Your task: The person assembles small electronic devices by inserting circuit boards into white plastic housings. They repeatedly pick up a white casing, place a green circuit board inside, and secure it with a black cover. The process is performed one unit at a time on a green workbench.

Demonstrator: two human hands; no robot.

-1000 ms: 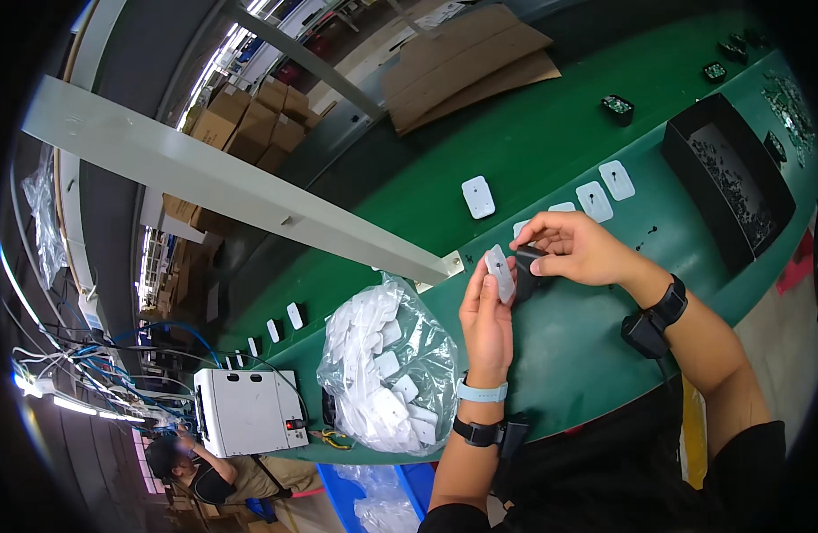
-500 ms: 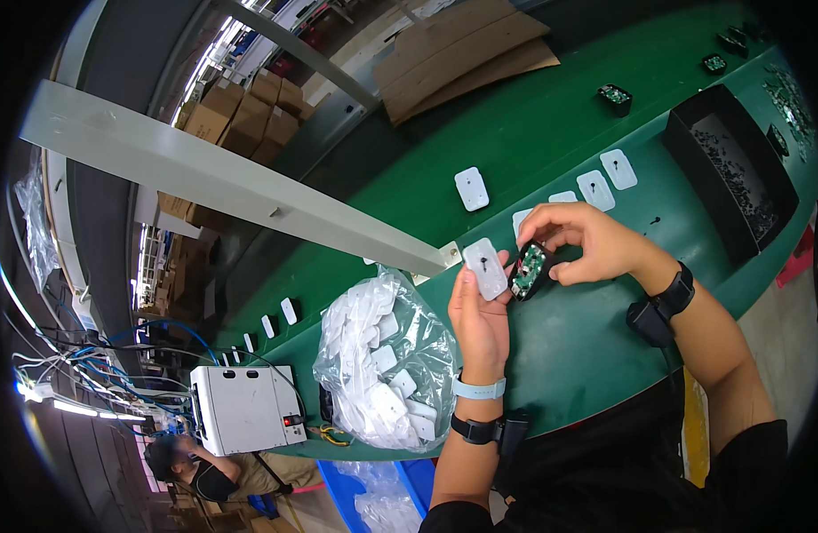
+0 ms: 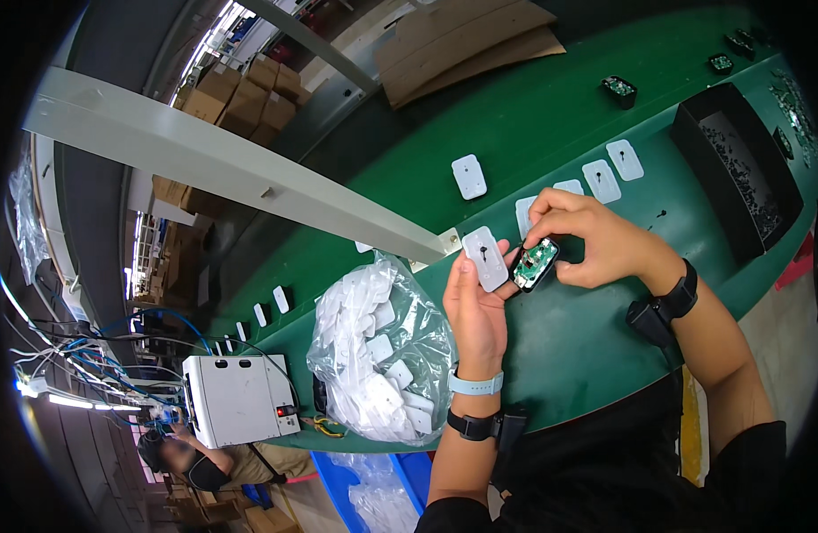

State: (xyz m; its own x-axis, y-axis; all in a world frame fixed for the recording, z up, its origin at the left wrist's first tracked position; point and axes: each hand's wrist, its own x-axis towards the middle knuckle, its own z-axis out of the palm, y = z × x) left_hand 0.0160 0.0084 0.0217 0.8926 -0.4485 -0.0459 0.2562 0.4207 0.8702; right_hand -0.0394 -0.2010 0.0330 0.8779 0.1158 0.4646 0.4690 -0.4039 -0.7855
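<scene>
A white plastic cover (image 3: 484,259) with a small black piece on its face is pinched in my left hand (image 3: 476,324). Close beside it, my right hand (image 3: 609,240) grips a black housing (image 3: 535,265) by its edges, its green circuit board facing up. Fingertips of my left hand reach behind the near side of this housing; whether they touch it I cannot tell. Beyond my right hand lie several more white covers (image 3: 602,181) in a row, some bearing small black pieces. Another white cover (image 3: 469,177) rests farther off on the green surface.
A clear bag of white covers (image 3: 382,355) lies left of my hands. A black tray of small black parts (image 3: 738,173) stands at the right. One pale metal post (image 3: 249,173) crosses the bench. Beyond a white machine (image 3: 235,400), another person (image 3: 204,462) sits at the lower left.
My right hand has turned the housing so that its board shows more fully. The cover stays in my left hand. The whole view has shifted slightly.
</scene>
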